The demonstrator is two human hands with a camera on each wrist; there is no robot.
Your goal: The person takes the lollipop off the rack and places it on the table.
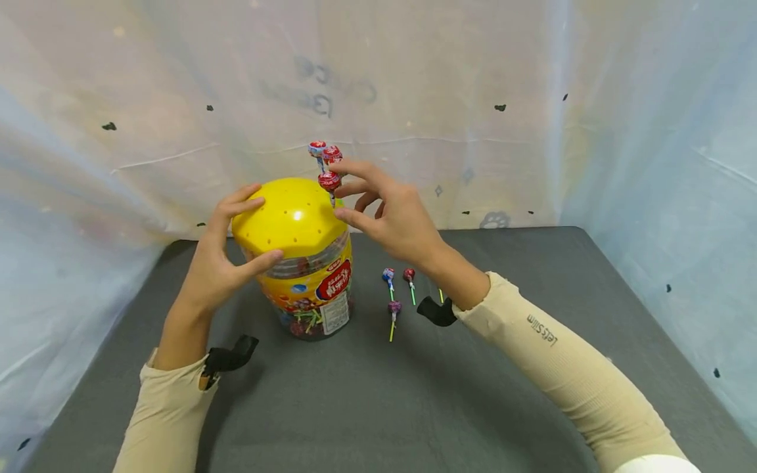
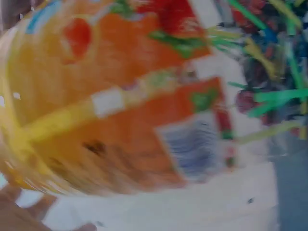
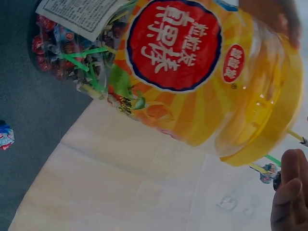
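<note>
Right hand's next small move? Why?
Probably a light downward press by the right hand on the front red lollipop at the yellow lid. The hand is right at that candy, the left hand grips the lid and can brace it, and the lid has small holes. I can't tell if the lollipop is seated, so check before fetching lollipops lying on the table.

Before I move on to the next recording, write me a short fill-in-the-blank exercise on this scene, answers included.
1. The lid on the jar is ____ in colour.
2. The hand whose thumb and fingers span the lid is the person's ____ one.
3. In the head view, ____ lollipops stick up at the lid, beside the other hand.
4. As the person sees it, the purple-wrapped lollipop on the table lies to the ____ of the jar.

Missing words: yellow; left; three; right.
</note>
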